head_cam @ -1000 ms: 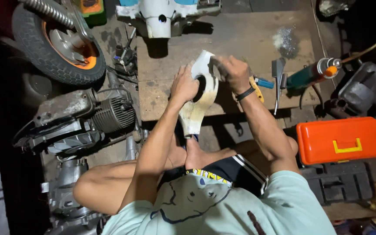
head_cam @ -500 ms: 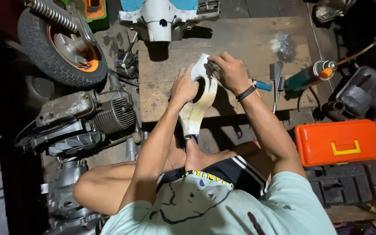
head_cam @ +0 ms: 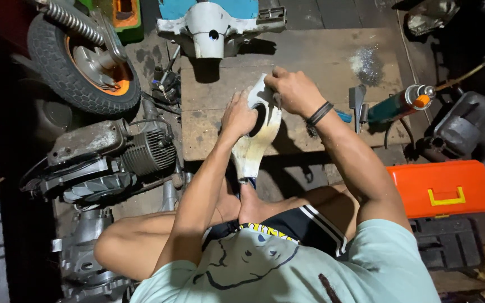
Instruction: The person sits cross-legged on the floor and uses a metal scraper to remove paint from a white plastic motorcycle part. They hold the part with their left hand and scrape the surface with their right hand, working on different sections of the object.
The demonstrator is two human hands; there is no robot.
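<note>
Item: cream scooter panel, frame centre, braced upright by left hand; right hand clenched on its upper edge, apparently rubbing. Next calls for steady bracing.

Head view, steeply downward, close

I count two hands: my left hand and my right hand, both on one white panel. Beyond the grip sits one white-and-blue headset cover on the one wooden board. Left of the grip I see one wheel and one engine. Right of the grip lie one torch can, two scrapers and one orange toolbox.
</note>
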